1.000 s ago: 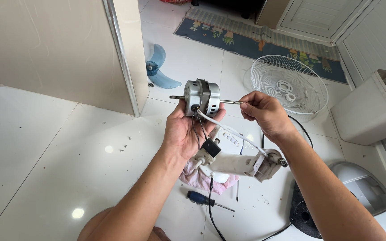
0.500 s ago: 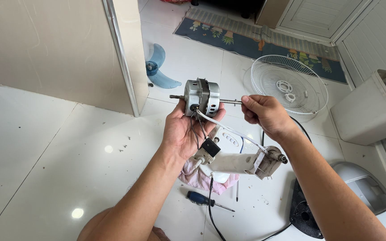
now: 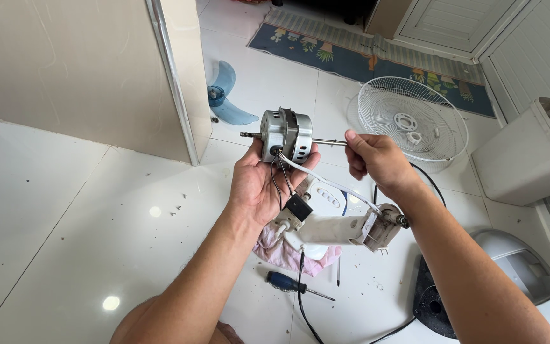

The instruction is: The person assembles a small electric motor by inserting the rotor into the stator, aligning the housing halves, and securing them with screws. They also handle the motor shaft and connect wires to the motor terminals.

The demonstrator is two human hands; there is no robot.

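Note:
My left hand (image 3: pixel 259 185) cradles a silver fan motor (image 3: pixel 286 136) from below, its shaft lying level. The fingers of my right hand (image 3: pixel 373 159) pinch the right end of the motor shaft (image 3: pixel 329 142). Black and white wires run from the motor down to a small black capacitor (image 3: pixel 298 207) and a white plastic fan housing part (image 3: pixel 335 229) that hangs under my hands.
On the tiled floor lie a white wire fan grille (image 3: pixel 412 121), a blue fan blade (image 3: pixel 224 95), a blue-handled screwdriver (image 3: pixel 291 283), a pink cloth (image 3: pixel 284 251) and a black cable (image 3: pixel 303 312). A white bin (image 3: pixel 529 156) stands at right; a beige wall corner (image 3: pixel 179 83) at left.
My right hand has shifted slightly along the shaft; the motor stays held in my left hand at the same place.

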